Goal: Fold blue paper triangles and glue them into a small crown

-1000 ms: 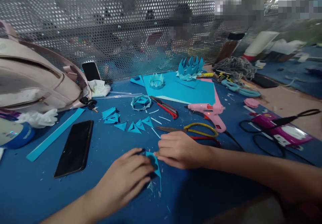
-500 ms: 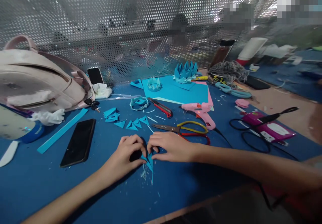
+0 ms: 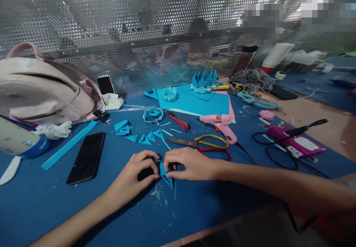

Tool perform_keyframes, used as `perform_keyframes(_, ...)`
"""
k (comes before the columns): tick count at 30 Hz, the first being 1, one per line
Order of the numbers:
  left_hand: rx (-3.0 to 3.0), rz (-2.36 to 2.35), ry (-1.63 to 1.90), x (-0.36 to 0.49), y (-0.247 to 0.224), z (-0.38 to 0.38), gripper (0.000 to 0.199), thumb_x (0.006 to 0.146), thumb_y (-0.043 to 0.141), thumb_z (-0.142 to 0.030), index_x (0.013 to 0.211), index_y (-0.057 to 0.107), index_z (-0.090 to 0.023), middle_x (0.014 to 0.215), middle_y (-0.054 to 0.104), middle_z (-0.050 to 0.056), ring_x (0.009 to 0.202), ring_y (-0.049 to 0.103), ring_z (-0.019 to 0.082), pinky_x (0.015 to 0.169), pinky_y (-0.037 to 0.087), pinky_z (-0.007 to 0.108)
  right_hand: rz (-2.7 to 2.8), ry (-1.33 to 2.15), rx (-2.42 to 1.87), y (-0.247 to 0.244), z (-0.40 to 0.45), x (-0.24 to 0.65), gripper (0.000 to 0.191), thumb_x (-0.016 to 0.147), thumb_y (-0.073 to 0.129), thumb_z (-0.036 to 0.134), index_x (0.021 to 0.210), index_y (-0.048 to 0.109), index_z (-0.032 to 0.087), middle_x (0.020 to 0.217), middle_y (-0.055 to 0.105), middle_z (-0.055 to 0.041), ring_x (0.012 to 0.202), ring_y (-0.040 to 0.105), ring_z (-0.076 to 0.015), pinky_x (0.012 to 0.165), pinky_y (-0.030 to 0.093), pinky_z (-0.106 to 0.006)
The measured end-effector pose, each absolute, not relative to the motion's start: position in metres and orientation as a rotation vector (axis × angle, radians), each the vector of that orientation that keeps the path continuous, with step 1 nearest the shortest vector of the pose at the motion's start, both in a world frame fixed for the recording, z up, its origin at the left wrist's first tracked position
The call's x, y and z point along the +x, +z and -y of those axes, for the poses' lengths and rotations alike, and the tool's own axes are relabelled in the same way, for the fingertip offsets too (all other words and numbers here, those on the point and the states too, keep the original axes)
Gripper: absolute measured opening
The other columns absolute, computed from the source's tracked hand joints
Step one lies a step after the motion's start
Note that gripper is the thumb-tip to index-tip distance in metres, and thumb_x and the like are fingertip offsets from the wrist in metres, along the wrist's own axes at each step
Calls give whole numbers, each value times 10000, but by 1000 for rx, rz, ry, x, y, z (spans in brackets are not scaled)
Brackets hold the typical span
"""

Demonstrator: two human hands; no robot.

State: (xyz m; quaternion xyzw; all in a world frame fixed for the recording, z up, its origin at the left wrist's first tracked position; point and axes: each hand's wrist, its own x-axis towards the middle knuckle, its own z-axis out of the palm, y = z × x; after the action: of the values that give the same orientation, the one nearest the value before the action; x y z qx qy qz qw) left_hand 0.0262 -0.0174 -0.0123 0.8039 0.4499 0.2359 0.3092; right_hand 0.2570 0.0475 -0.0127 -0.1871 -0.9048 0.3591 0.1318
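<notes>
Between my hands is a small folded piece of blue paper (image 3: 167, 180), its pointed end toward me. My left hand (image 3: 141, 169) pinches its left edge with thumb and forefinger. My right hand (image 3: 186, 164) has its fingertips closed on the right side, hiding part of the fold. Thin paper scraps lie just below. Beyond my hands are several folded blue triangles (image 3: 147, 137) and a small stack of folded blue pieces (image 3: 122, 127). Scissors (image 3: 205, 142) with yellow and red handles rest just past my right hand.
A pink glue gun (image 3: 219, 123), a red utility knife (image 3: 178, 120) and a blue paper ring (image 3: 153, 114) lie further back. Blue paper sheets (image 3: 191, 104) carry two spiky paper crowns. To the left are a phone (image 3: 86, 158), a blue strip (image 3: 69, 145) and a backpack (image 3: 47, 87).
The folded blue paper has turned between my fingers, its point now further right and showing a wider face. My left fingertips have shifted slightly left.
</notes>
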Motion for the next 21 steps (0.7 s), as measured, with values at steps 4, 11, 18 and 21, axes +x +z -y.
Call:
perform_keyframes(4, 1986, -1186, 652, 33, -12, 14, 70, 901, 620, -212, 832, 610, -201, 874, 673, 1, 849, 635, 167, 806, 468, 302, 2566, 1084, -635, -13, -47, 257, 142, 870, 665, 215, 988, 591, 190, 855, 624, 19, 735, 603, -110, 648, 430, -212)
perform_keyframes(11, 1804, -1219, 715, 45, -16, 8, 236, 856, 647, -265, 1031, 499, -208, 702, 584, -64, 673, 587, 131, 676, 458, 246, 2258, 1359, -743, -17, -45, 253, 340, 826, 671, 167, 1123, 510, 209, 849, 572, 37, 661, 519, -88, 572, 398, -192)
perform_keyframes(18, 1758, -1347, 744, 43, -23, -1, 208, 876, 604, -348, 760, 523, -196, 633, 523, -50, 600, 510, 122, 566, 368, 223, 2130, 1476, -800, -20, -42, 251, 208, 886, 644, 300, 1013, 518, 192, 771, 592, 34, 639, 527, -96, 561, 416, -198)
perform_keyframes(21, 1770, -1382, 737, 42, -22, 2, 214, 887, 559, -350, 751, 479, -206, 660, 550, -34, 614, 513, 134, 566, 371, 233, 2127, 1462, -854, -21, -44, 251, 146, 863, 662, 254, 927, 553, 180, 714, 632, 28, 607, 556, -99, 537, 403, -194)
